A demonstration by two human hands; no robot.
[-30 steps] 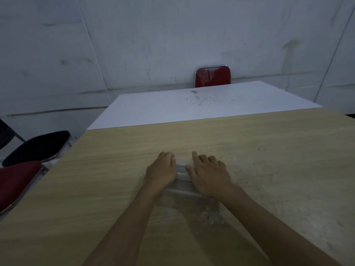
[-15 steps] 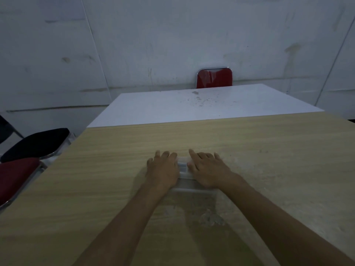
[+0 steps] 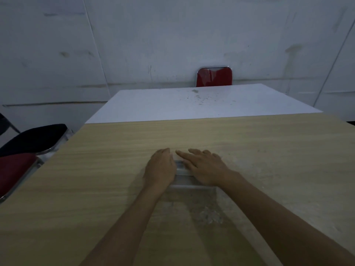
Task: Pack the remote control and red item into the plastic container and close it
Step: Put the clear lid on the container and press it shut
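Both hands lay flat, palms down, on top of the plastic container (image 3: 182,176), which sat on the wooden counter (image 3: 269,169) a little left of its middle. The left hand (image 3: 161,168) covered the container's left part and the right hand (image 3: 204,167) its right part, fingers stretched out and pointing far, the two hands close together with only a narrow strip of clear plastic showing between them. Neither hand curled around anything; they pressed on the lid. What lay inside the container could not be told, since the hands hid most of it and the light was dim.

Near the container, toward the viewer, a pale scuffed patch (image 3: 209,215) marked the counter between the two forearms. Otherwise the wooden surface around the hands carried nothing, leaving open room to the left, right and far side.

Beyond the counter's far edge stood a white table (image 3: 201,104), butted against it, with some small dark specks on its top. Behind that table a red chair back (image 3: 214,77) stood against the grey wall (image 3: 172,35).

Off the counter's left edge stood two chairs: a black seat (image 3: 34,139) farther away and a red seat (image 3: 13,169) nearer, both with chrome frames, just beside the counter's edge. The counter's right edge ran out of view.
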